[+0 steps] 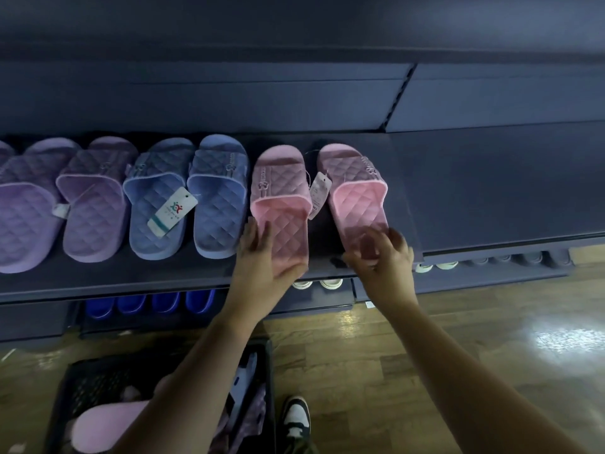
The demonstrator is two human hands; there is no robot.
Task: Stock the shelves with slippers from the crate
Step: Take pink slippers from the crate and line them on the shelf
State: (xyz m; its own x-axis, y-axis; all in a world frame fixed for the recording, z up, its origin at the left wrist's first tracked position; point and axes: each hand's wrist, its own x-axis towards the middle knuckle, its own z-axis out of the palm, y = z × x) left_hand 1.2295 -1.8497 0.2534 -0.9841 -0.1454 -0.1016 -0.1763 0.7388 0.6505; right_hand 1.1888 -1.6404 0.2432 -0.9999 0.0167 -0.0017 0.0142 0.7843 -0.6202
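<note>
pink slippers, one pair, lie toes to the back on the shelf (474,191), and you have a heel in each hand. your left hand (262,257) cups the heel of the left slipper (281,198), thumb up its outer side and fingers curled round the end. your right hand (383,257), blurred, curls its fingers over the heel of the right slipper (353,191). the pair sits splayed, the right heel swung outward, with a tag (319,191) hanging between them.

to do this well, bring the right heel in until both lie parallel like the blue pair (216,198) next door. keep the heels level with that row and the tag free. both heels sit near the shelf's front lip, so draw nothing further toward you. open room lies to the right. on the left the blue pair is just beside, so give nothing that way. the crate (98,378) waits on the floor under your left arm, more stock in it.
</note>
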